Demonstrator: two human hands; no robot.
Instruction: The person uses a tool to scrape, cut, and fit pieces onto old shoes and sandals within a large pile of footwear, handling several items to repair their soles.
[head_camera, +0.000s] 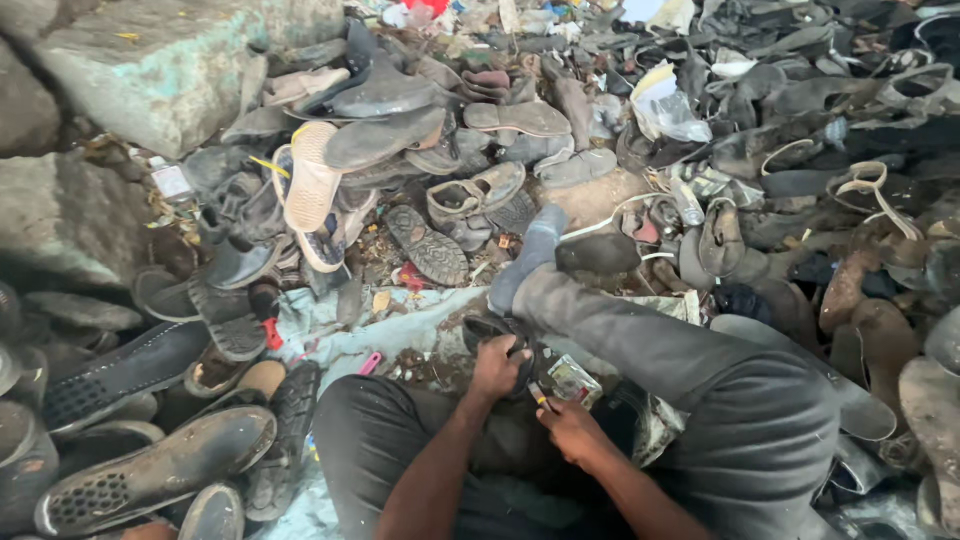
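1. The left hand (497, 366) is closed around a dark shoe (497, 332), pinning it against the lap so it stays put.
2. Just beside it, the right hand (570, 428) pinches a small blade-like tool (539, 396), tip towards the shoe.
3. The shoe's long axis seems to run left-right; the hand hides much.
4. Beyond the hands, a socked foot (528, 255) points towards heaped worn soles (420, 130).

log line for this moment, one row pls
left hand: grips dark sandal | right hand: holds small tool at sandal | around: heap of worn shoes
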